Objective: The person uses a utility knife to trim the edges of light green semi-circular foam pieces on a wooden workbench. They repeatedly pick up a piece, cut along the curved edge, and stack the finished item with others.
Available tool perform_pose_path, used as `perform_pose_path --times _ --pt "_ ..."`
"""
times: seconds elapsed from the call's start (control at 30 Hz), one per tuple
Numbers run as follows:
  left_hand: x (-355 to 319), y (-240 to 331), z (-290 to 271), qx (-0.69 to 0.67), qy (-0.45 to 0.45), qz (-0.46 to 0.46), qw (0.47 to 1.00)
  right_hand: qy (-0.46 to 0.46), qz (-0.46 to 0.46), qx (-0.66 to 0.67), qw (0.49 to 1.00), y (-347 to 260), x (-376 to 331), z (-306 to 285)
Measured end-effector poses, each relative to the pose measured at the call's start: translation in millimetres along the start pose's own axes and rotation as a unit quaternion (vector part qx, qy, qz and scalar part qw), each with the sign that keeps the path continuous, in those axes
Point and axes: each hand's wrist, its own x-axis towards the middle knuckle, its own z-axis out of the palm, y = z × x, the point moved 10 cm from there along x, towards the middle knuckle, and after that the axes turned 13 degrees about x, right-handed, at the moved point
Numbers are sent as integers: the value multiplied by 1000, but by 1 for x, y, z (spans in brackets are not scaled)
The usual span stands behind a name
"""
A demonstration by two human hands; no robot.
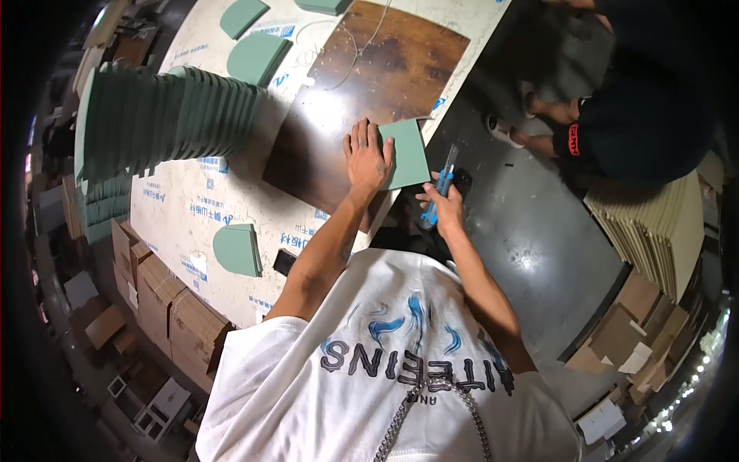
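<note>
My left hand (367,158) lies flat with its fingers stretched out on a dark brown glossy board (408,58). Its thumb side rests against a pale green panel (406,154), which sits at the board's near right edge. In my right hand (449,208) is a blue utility knife (443,189), its blade out and pointing away from me. The knife is held just right of the panel's corner, past the table edge; I cannot tell whether it touches the panel.
A tall row of green rounded panels (177,115) stands at left on the white printed table (165,196). Loose green pieces (237,250) and a dark phone-like object (285,262) lie nearby. Another person (647,92) is at right, by stacked tan sheets (654,231). Cardboard boxes (173,308) stand at left.
</note>
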Motion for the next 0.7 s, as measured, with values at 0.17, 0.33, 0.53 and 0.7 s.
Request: perform_pose_path --times 0.17,0.33,0.53,0.7 --pt "1 -2 -2 -45 -47 -78 995 19 -91 -23 995 -24 -10 24" --pt "-40 -26 22 -195 -345 -176 901 34 -171 -105 979 -92 -22 29" --pt "-73 -15 -28 -651 -434 -300 546 -37 -211 -133 968 -132 -39 69" --pt "-6 -30 -91 -612 -278 -190 715 -11 -235 -149 960 -120 -26 66"
